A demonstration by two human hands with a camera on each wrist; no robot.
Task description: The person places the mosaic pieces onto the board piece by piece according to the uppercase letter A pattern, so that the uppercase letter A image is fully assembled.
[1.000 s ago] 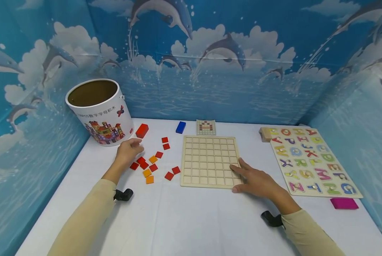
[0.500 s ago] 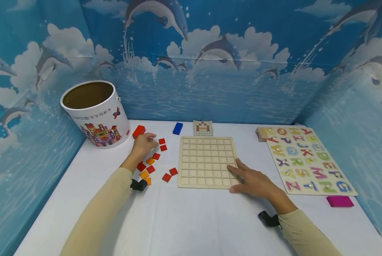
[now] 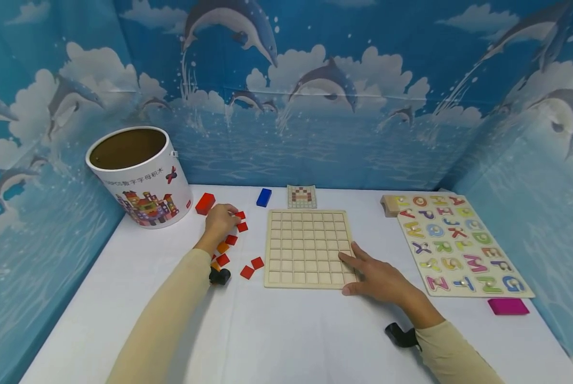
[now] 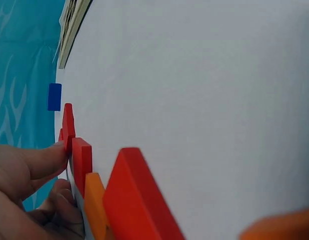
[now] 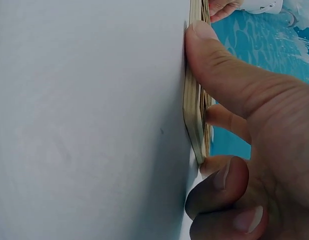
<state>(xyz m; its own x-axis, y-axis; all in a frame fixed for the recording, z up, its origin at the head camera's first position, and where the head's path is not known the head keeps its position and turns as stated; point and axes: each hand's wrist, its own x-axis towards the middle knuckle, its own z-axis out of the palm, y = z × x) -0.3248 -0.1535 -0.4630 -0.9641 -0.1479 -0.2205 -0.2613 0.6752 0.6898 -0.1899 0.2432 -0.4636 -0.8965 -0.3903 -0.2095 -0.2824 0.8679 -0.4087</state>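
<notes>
My left hand [image 3: 221, 221] is at the upper end of a loose group of small square tiles. In the left wrist view its thumb touches a red square tile [image 4: 68, 125]; whether another finger closes on the far side is hidden. More red tiles [image 3: 247, 272] and orange tiles [image 3: 223, 247] lie below and beside this hand, partly covered by it. With fingers spread, my right hand [image 3: 380, 278] rests on the lower right corner of a wooden grid board [image 3: 308, 248]. Its thumb lies on the board's near edge in the right wrist view [image 5: 193, 95].
A white bucket [image 3: 142, 186] stands back left, beside a red block [image 3: 205, 204]. Behind the board lie a blue block [image 3: 264, 197] and a pattern card [image 3: 302, 197]. To the right are a letter puzzle board [image 3: 464, 245], a wooden block [image 3: 389, 206] and a magenta block [image 3: 508, 306].
My left hand has moved right from beside the red block, over the tiles, to the upper red tile. My right hand stays on the board's corner. The head view has shifted slightly.
</notes>
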